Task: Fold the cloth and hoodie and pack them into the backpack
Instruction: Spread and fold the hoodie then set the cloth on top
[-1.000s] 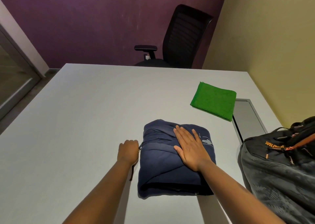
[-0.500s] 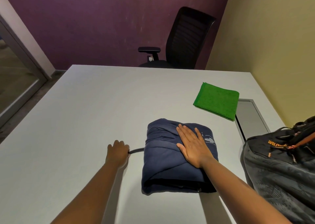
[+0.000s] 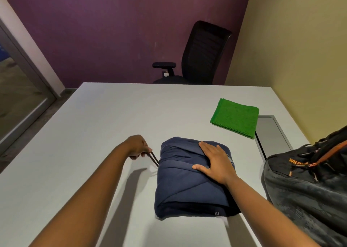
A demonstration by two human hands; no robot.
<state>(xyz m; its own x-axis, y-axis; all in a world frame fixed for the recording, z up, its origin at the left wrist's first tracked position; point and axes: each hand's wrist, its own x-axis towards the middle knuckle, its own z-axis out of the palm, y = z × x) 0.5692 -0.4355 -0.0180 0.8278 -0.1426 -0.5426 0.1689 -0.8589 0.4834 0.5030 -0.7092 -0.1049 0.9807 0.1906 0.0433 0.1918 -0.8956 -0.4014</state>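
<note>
A navy hoodie [image 3: 185,186] lies folded into a compact bundle on the white table [image 3: 97,130], near its front edge. My right hand [image 3: 216,160] presses flat on the bundle's top right, fingers straight. My left hand [image 3: 138,146] hovers just left of the bundle and pinches the hoodie's dark drawstring [image 3: 154,158], which runs taut from the fingers down to the fabric. A green cloth [image 3: 234,118] lies folded in a neat rectangle at the table's far right. The grey backpack [image 3: 308,190] with orange trim stands at the right edge, its top partly unzipped.
A black office chair [image 3: 202,55] stands behind the table's far edge against the purple wall. A grey cable-tray lid [image 3: 270,132] is set into the table between the green cloth and the backpack. A glass door is at the left.
My left hand has lifted off the table and pulled the drawstring up and to the left until it is taut. My right hand has stayed pressed on the hoodie.
</note>
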